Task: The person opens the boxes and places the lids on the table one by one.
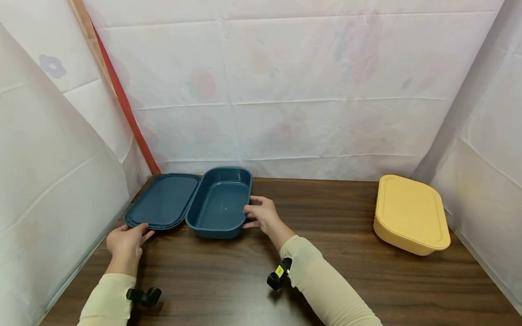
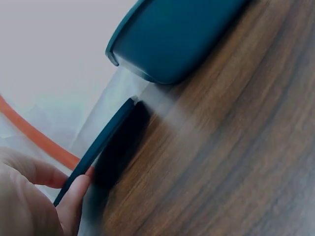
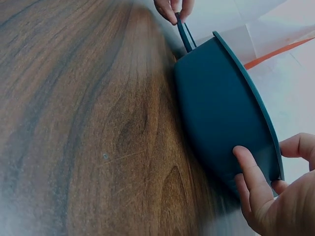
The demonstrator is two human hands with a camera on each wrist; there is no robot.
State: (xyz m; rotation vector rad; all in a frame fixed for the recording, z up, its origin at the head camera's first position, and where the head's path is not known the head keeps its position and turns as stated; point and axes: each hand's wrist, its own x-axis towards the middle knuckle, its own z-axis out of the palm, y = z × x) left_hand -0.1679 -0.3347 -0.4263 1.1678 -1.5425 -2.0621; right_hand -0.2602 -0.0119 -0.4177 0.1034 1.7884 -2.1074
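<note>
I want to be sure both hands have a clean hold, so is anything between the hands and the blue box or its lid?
Nothing visible. The left hand already pinches the near edge of the blue lid, and the right hand grips the right rim of the open blue box. The yellow box sits far to the right.

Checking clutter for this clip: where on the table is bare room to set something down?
Widest free patch: the wood between the blue box and the yellow box. The near table strip, between the sleeves, is bare too. Crowded at far left: blue lid, box, left hand, right hand.
</note>
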